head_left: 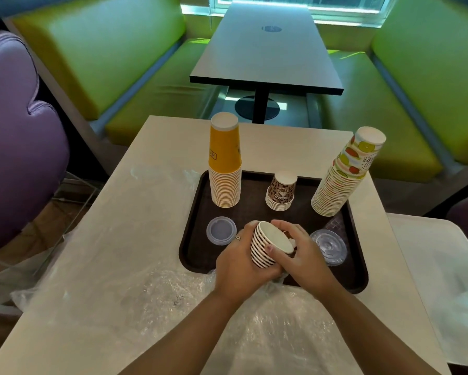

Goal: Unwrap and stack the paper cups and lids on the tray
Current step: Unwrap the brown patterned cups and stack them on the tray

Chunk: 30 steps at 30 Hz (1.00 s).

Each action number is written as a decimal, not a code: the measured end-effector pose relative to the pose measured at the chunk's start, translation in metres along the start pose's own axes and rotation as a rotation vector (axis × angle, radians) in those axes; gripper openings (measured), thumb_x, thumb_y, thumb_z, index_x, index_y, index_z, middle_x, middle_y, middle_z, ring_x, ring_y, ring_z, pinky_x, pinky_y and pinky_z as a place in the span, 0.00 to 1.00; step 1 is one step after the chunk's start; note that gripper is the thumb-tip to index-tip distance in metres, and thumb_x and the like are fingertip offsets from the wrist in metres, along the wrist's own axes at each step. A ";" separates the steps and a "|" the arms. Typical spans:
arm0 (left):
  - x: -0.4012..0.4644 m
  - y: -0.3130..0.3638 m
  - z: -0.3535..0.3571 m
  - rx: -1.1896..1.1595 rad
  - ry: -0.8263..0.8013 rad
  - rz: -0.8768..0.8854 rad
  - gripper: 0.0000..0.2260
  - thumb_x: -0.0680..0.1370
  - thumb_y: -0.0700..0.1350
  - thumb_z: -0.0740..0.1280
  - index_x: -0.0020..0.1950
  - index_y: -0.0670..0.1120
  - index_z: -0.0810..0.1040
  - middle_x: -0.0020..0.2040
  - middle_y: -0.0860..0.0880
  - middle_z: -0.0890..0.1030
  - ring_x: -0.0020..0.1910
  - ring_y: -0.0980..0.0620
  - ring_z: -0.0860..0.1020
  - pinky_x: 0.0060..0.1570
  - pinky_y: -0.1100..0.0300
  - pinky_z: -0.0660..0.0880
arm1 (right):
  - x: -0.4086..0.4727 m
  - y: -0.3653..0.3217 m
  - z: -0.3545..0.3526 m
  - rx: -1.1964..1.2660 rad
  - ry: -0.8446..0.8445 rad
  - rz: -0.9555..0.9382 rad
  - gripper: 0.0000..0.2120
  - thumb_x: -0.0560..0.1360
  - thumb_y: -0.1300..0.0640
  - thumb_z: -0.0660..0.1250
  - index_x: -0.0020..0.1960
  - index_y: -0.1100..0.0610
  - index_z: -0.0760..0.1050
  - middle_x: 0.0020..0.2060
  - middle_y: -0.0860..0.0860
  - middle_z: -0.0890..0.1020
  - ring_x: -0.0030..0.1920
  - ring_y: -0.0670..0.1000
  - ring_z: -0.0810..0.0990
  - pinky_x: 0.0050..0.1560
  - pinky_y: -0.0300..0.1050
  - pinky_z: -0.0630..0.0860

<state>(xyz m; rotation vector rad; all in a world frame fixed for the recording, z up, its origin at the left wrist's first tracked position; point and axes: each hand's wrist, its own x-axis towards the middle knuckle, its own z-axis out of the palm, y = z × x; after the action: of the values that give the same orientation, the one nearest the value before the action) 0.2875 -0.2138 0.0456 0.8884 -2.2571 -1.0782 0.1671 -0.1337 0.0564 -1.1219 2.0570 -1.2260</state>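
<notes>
Crumpled plastic wrap (pixel 173 301) covers the near table. Above the tray's (pixel 192 212) front edge, left hand (pixel 236 262) and right hand (pixel 299 255) both grip a nested cup stack (pixel 265 246), axis tilted, mouth facing right-up.

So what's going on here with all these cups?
A person is sorting paper cups onto a brown tray. Both hands, left hand and right hand, grip a short stack of small cups on its side above the tray. Three upside-down stacks already stand there: a yellow stack, a small brown stack and a fruit-print stack. Clear lids lie near the hands, and loose plastic wrap covers the table.
</notes>
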 end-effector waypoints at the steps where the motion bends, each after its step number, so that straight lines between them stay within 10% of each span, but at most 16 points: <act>1: 0.001 -0.001 0.000 0.000 0.005 -0.006 0.35 0.63 0.68 0.66 0.67 0.57 0.65 0.51 0.70 0.69 0.48 0.71 0.72 0.43 0.79 0.70 | 0.001 0.000 -0.001 -0.019 0.010 -0.017 0.23 0.72 0.49 0.71 0.65 0.47 0.69 0.57 0.43 0.74 0.56 0.39 0.74 0.48 0.30 0.74; 12: 0.008 -0.003 0.001 0.008 0.055 -0.017 0.35 0.64 0.71 0.64 0.66 0.56 0.66 0.51 0.63 0.74 0.47 0.64 0.75 0.41 0.74 0.73 | 0.009 -0.016 -0.007 -0.562 0.208 -0.502 0.08 0.70 0.51 0.67 0.40 0.55 0.80 0.36 0.46 0.82 0.41 0.47 0.76 0.37 0.38 0.71; 24: 0.009 -0.004 0.000 -0.015 0.039 -0.057 0.31 0.65 0.65 0.71 0.63 0.59 0.66 0.50 0.66 0.73 0.48 0.66 0.75 0.43 0.71 0.76 | 0.005 -0.022 -0.012 -0.487 0.306 -0.347 0.08 0.73 0.61 0.70 0.52 0.59 0.78 0.42 0.54 0.84 0.37 0.47 0.81 0.25 0.21 0.66; 30: 0.008 -0.004 -0.003 -0.049 0.076 -0.075 0.30 0.63 0.67 0.68 0.62 0.62 0.64 0.49 0.68 0.73 0.49 0.69 0.74 0.44 0.74 0.74 | 0.023 -0.019 -0.034 -0.565 -0.159 -0.440 0.34 0.77 0.60 0.61 0.71 0.32 0.50 0.57 0.50 0.72 0.51 0.46 0.75 0.41 0.32 0.75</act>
<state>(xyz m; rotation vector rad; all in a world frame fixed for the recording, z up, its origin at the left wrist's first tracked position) 0.2849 -0.2229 0.0452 0.9839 -2.1415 -1.1090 0.1366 -0.1419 0.0891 -1.9428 2.1575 -0.6954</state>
